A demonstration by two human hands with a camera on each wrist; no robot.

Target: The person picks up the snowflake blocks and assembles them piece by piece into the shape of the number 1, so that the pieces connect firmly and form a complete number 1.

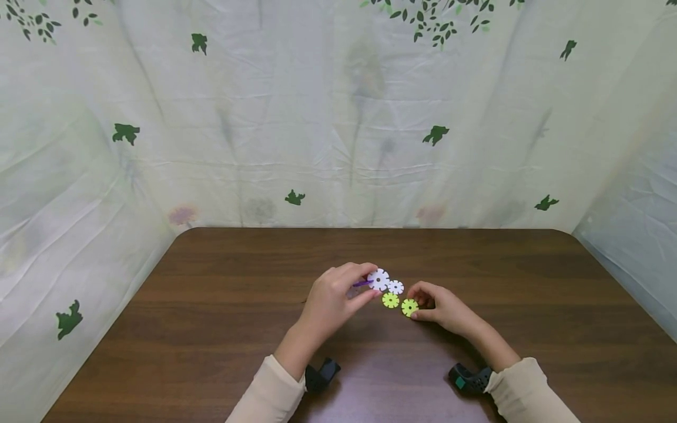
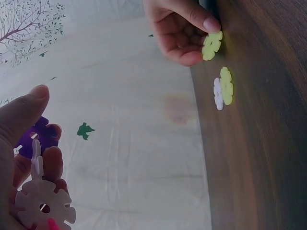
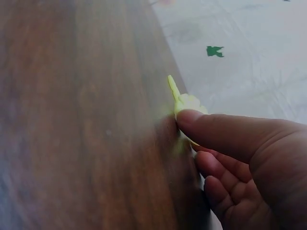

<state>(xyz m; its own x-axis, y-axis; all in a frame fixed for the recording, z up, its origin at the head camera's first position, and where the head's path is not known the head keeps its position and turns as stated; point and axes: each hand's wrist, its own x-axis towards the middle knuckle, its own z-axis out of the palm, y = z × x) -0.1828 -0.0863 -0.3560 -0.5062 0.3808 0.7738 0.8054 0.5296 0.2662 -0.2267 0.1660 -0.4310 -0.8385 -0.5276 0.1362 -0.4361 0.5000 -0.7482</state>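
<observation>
My left hand (image 1: 329, 296) holds a small joined cluster of notched plastic discs between thumb and fingers, raised over the table. In the left wrist view the cluster has a purple disc (image 2: 44, 139), a white disc (image 2: 29, 203) facing the camera, another pale piece edge-on, and a bit of pink at the bottom. My right hand (image 1: 446, 306) pinches a yellow-green notched disc (image 1: 409, 307) between thumb and fingertips. Between the hands, another yellow-green disc (image 1: 391, 300) and a smaller-looking white disc (image 1: 395, 287) lie side by side on the table.
The brown wood-grain table (image 1: 201, 341) has its far edge against a pale curtain (image 1: 317, 117) printed with green birds and leaves. Dark bands sit on both wrists, below the cream sleeves (image 1: 275, 388).
</observation>
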